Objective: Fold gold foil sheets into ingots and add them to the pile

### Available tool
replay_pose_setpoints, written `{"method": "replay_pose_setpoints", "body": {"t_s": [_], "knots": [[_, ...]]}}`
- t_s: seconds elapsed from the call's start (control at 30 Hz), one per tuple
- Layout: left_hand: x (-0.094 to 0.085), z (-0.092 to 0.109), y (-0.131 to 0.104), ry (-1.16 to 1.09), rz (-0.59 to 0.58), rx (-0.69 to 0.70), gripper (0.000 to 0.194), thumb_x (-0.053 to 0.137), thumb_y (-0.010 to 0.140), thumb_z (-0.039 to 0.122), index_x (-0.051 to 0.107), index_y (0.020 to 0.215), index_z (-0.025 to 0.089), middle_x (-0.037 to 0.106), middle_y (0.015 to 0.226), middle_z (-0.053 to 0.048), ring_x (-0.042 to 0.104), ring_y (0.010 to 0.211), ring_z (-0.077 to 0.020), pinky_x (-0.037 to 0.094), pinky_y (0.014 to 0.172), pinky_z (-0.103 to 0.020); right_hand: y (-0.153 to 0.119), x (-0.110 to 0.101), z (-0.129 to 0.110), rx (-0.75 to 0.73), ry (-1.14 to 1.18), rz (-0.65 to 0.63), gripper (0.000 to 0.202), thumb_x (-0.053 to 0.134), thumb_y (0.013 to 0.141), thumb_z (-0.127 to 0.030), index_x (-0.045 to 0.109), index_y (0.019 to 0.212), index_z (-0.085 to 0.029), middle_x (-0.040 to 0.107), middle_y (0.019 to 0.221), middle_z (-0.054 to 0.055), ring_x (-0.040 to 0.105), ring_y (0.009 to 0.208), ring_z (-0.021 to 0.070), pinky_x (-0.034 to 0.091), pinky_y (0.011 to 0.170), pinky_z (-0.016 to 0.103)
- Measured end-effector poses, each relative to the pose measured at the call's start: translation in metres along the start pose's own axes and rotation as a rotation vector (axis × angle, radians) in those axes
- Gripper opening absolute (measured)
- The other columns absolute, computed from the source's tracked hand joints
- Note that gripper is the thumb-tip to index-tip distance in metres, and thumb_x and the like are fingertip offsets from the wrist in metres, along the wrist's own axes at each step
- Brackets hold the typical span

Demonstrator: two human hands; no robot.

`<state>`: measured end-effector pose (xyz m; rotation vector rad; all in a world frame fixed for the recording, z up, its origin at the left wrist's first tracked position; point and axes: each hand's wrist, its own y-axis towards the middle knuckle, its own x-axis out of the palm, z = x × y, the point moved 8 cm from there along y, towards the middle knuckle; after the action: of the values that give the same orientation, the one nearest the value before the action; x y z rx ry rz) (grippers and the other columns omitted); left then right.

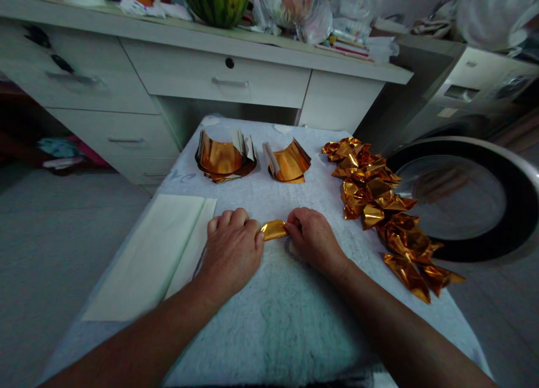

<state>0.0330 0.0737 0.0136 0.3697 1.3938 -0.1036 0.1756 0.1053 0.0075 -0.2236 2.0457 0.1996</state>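
Note:
A small folded piece of gold foil [274,229] lies between my two hands at the middle of the cloth-covered table [269,320]. My left hand [234,247], fingers curled, grips its left end with thumb and fingers. My right hand [315,236] pinches the right end. Behind them are two stacks of curved gold foil sheets, a wider left stack [221,156] and a narrower right stack [290,162]. Several folded, crumpled gold foil pieces [373,194] form a row along the table's right side.
Pale paper sheets [145,253] lie at the left, partly behind my left forearm. Beyond the table stands a white drawer unit [261,87] with a watermelon [217,0] and plastic bags on top. An open round washer door [458,197] is close to the table's right edge.

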Motion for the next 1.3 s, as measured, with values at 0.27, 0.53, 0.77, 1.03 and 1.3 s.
{"method": "replay_pose_setpoints", "body": {"t_s": [0.27,0.53,0.77,1.03,1.3], "knots": [[0.001,-0.003,-0.002,-0.05,-0.024,-0.034,0.014,0.051,0.09,0.028,0.062,0.087,0.02,0.057,0.096,-0.01,0.049,0.093,-0.0296,0.038,0.079,-0.046,0.0,0.001,-0.001,-0.002,-0.026,-0.002,0.008,0.061,0.088,-0.018,0.064,0.081,-0.017,0.065,0.079,0.005,0.056,0.074,0.0178,0.038,0.072,0.03],[0.005,-0.008,-0.001,-0.228,-0.07,-0.059,0.017,0.046,0.09,0.018,0.06,0.098,0.024,0.056,0.101,-0.006,0.046,0.097,-0.028,0.035,0.08,-0.043,-0.002,0.002,0.001,-0.029,-0.043,0.036,0.004,0.064,0.087,-0.018,0.061,0.084,-0.017,0.064,0.083,0.005,0.055,0.077,0.0184,0.038,0.073,0.03],[0.008,-0.009,0.0,-0.262,-0.088,-0.041,0.021,0.045,0.09,0.013,0.061,0.098,0.025,0.058,0.103,-0.005,0.045,0.099,-0.0274,0.034,0.08,-0.043,-0.009,0.004,-0.022,-0.259,-0.202,0.039,0.018,0.051,0.096,-0.016,0.067,0.087,-0.017,0.063,0.083,0.007,0.053,0.08,0.0204,0.035,0.075,0.033],[0.013,-0.01,0.0,-0.244,-0.095,-0.017,0.021,0.046,0.089,0.013,0.061,0.1,0.024,0.057,0.103,-0.005,0.045,0.098,-0.027,0.034,0.079,-0.042,-0.01,0.01,-0.029,-0.194,-0.14,0.0,0.012,0.056,0.094,-0.024,0.063,0.089,-0.016,0.061,0.089,0.007,0.052,0.085,0.0201,0.037,0.078,0.032],[0.015,-0.017,0.003,-0.335,-0.171,-0.011,0.029,0.045,0.088,0.009,0.063,0.102,0.027,0.059,0.105,-0.003,0.045,0.102,-0.0252,0.036,0.085,-0.041,-0.007,0.011,-0.032,-0.115,-0.198,-0.008,0.015,0.058,0.091,-0.032,0.059,0.088,-0.018,0.06,0.091,0.007,0.051,0.082,0.0216,0.036,0.074,0.034]]}}
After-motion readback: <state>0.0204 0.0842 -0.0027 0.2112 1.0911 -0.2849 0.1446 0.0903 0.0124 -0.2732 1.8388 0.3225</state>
